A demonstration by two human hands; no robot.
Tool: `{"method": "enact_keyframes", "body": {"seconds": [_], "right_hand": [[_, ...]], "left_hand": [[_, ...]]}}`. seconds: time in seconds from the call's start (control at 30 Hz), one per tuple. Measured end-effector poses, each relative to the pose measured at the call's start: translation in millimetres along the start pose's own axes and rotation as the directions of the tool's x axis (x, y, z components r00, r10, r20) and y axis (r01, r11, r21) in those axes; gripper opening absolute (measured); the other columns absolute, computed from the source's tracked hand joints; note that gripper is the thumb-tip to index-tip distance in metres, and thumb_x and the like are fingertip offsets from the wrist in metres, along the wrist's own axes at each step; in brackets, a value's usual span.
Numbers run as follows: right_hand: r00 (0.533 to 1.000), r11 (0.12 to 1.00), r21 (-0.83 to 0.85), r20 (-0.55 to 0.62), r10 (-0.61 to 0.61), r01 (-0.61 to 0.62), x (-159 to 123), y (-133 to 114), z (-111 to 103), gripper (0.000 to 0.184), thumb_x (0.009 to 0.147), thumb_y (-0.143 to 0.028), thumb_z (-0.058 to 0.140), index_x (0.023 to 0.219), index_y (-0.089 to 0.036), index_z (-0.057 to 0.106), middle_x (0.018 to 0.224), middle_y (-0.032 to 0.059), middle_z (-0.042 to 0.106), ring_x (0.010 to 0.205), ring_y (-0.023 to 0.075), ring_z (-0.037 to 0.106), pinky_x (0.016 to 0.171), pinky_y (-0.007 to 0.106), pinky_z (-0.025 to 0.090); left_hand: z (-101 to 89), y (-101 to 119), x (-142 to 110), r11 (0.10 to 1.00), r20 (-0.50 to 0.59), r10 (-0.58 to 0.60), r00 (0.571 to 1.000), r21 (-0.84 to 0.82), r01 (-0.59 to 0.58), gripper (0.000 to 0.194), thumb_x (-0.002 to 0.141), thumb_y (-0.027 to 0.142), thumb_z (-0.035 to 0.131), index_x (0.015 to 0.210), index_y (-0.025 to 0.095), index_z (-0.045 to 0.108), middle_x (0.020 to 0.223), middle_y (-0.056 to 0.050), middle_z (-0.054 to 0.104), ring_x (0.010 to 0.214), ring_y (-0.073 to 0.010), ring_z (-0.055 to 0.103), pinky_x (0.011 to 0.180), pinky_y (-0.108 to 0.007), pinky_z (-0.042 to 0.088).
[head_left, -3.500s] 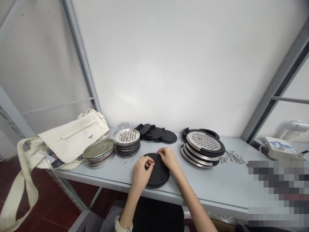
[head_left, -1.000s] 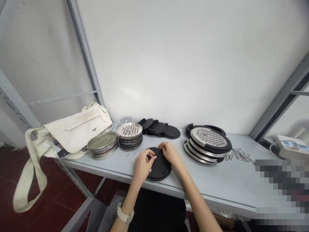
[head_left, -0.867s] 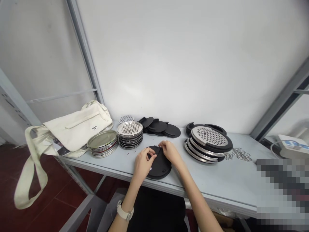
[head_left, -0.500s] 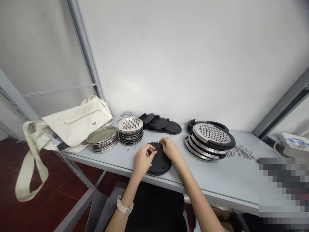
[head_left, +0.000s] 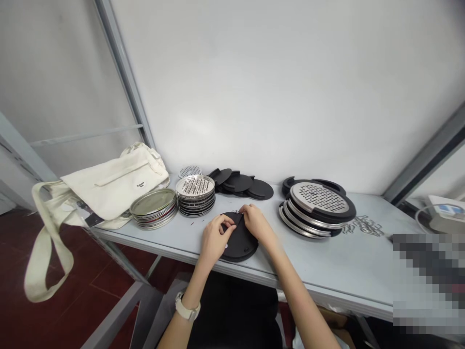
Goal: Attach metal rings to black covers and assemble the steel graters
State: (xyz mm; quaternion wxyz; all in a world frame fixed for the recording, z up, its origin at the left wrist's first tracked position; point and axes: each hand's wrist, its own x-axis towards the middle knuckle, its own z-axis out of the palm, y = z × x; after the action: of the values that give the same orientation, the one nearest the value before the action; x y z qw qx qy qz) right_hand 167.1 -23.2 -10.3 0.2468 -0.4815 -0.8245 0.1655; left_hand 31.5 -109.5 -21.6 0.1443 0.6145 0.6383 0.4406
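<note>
A black round holder lies flat near the table's front edge, with both my hands over it. My left hand rests on its left side, thumb and forefinger pinched together above the surface; what lies between them is hidden. At the far rim of the holder, my right hand is closed, its fingertips on a small metal wire clip. A pale round spot shows beside the left fingers. Similar loose wire clips lie in a heap to the right.
Left of the holder stand a stack of round grater plates, a stack of metal discs and a cream bag. Black holders lie behind. Assembled graters are piled at right, before a white device.
The camera view has shifted slightly. Both hands keep nearly the same place and grip on the black holder and clip.
</note>
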Motion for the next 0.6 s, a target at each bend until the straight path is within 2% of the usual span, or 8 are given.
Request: {"method": "enact_keyframes", "body": {"seconds": [0.6], "right_hand": [[1.0,0.999,-0.051,0.018,-0.005,0.006,1.4,4.7,5.5,0.031,0.093,-0.006,0.035,0.104,-0.009,0.064,0.099,0.0134,0.061,0.095,0.0187,0.056,0.083,0.026,0.04]], "left_hand": [[0.3,1.1,-0.9,1.0,-0.01,0.01,1.0,0.002,-0.01,0.006,0.081,0.023,0.059,0.084,0.022,0.065,0.079,0.004,0.065,0.059,-0.0101,0.047,0.061,-0.024,0.038]]}}
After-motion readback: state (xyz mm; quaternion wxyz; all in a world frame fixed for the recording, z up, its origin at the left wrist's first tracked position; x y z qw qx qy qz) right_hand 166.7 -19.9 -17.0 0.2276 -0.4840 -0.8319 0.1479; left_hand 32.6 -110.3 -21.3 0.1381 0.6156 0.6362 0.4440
